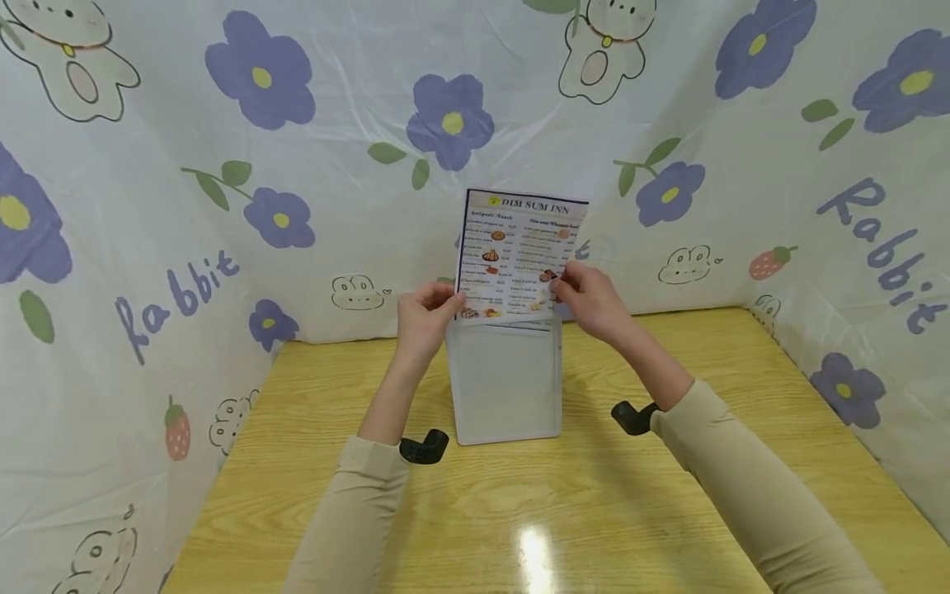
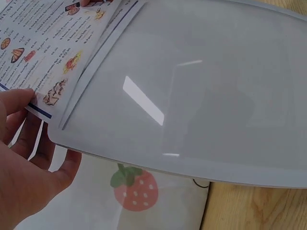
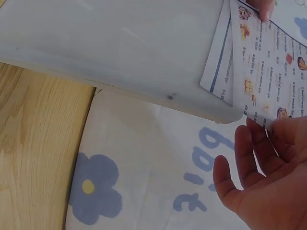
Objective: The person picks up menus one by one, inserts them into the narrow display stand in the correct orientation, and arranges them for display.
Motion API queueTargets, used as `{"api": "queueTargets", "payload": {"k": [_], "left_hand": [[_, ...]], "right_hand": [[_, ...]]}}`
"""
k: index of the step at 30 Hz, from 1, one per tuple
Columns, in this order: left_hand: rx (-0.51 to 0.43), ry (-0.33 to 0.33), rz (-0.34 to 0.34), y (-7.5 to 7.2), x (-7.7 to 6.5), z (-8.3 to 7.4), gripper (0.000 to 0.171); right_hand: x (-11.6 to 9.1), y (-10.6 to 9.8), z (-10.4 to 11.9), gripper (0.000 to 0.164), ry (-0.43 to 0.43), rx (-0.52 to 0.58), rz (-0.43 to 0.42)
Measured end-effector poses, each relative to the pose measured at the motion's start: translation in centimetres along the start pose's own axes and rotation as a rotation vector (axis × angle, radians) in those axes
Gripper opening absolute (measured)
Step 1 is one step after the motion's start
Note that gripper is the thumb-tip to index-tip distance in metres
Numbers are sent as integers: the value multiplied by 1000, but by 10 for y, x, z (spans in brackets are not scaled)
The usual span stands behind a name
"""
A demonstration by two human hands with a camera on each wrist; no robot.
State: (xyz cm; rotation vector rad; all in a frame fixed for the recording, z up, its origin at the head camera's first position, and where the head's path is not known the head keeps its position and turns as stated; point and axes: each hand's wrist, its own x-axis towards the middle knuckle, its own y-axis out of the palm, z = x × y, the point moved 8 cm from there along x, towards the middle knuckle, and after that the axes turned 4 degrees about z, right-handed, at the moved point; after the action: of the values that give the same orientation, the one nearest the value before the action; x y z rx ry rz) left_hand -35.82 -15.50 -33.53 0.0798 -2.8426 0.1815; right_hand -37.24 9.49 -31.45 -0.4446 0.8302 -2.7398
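Observation:
A printed paper menu (image 1: 519,256) headed "DIM SUM INN" stands at the top of a white-framed, see-through display stand (image 1: 506,384). My left hand (image 1: 429,320) pinches the menu's left edge near its bottom corner, thumb in front and fingers behind. Higher up the right edge, my right hand (image 1: 590,299) pinches it the same way. The menu leans a little to the right, its lower edge overlapping the stand's top. Below that edge, in the left wrist view, shows a strip of printed paper (image 2: 98,60) with a dark blue border; the menu hides the rest of it.
The stand rests upright on a wooden table (image 1: 334,495). Close behind it hangs a white cloth (image 1: 334,165) with flowers and rabbits, which also runs along both sides. Each wrist wears a black camera mount (image 1: 425,447).

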Motion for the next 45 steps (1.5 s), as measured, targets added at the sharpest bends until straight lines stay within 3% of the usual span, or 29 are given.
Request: {"api": "queueTargets", "payload": {"k": [5, 17, 28, 45], "left_hand": [[0, 19, 6, -2, -1, 4, 15], [11, -28, 6, -5, -7, 15, 16], [27, -73, 82, -4, -12, 26, 18], [12, -95, 76, -5, -9, 21, 19]], "right_hand": [[0, 1, 0, 21, 2, 1, -5], [-1, 2, 3, 18, -5, 20, -4], [-1, 5, 4, 19, 8, 8, -2], [-6, 15, -9, 18, 39, 25, 41]]}}
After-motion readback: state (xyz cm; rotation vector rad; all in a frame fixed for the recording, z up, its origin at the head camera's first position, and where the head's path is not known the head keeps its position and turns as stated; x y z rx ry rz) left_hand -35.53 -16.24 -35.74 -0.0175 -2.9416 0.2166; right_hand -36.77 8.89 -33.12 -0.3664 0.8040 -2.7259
